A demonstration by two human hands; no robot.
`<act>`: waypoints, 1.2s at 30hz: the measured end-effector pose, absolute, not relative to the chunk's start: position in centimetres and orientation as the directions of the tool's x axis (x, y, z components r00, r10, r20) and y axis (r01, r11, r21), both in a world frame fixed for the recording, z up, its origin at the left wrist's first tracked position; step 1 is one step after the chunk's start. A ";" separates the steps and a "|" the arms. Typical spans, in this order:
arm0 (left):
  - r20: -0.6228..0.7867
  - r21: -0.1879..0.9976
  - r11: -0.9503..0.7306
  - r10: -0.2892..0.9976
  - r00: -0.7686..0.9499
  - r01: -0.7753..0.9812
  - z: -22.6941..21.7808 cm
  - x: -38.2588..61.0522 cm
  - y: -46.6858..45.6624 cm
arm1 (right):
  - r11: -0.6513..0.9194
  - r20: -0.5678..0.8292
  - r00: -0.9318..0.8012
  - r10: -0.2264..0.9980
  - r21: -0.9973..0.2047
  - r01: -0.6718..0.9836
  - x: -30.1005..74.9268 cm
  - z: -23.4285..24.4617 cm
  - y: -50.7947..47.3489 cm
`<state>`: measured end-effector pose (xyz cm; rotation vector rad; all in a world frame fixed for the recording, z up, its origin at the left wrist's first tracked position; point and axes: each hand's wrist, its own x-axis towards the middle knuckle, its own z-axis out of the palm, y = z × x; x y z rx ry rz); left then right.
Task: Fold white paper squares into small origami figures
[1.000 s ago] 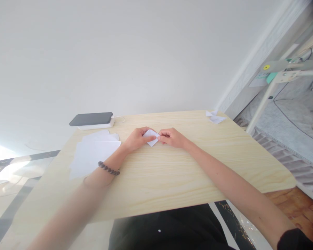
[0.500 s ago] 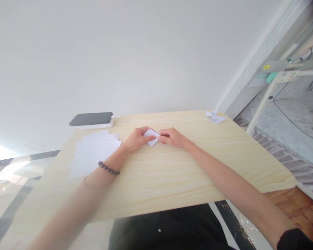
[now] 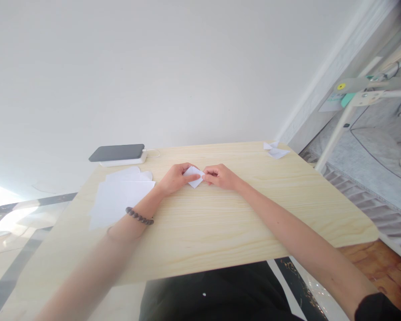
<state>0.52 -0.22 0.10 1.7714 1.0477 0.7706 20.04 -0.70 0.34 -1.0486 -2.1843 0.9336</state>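
Observation:
A small piece of folded white paper (image 3: 194, 171) is held just above or on the table, roughly diamond-shaped; I cannot tell if it touches the wood. My left hand (image 3: 176, 179) grips its left side, thumb across the front and fingers behind. At its right corner, my right hand (image 3: 220, 176) pinches the paper between thumb and curled fingers. The fingers behind the paper are mostly hidden. White paper sheets (image 3: 120, 198) lie in an overlapping pile beside my left forearm, which wears a dark beaded bracelet (image 3: 139, 216).
A dark phone (image 3: 118, 153) rests on a white box-like object at the table's back left, with a white cable. Folded paper pieces (image 3: 278, 153) lie at the back right corner of the pale wooden table (image 3: 220, 232). A white metal frame (image 3: 337, 129) stands to the right.

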 end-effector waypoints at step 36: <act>0.064 0.915 -0.223 0.902 0.426 0.336 0.4 0.6 -0.5 | 0.454 0.170 -0.555 0.814 -0.781 0.428 20.1 0.4 -0.7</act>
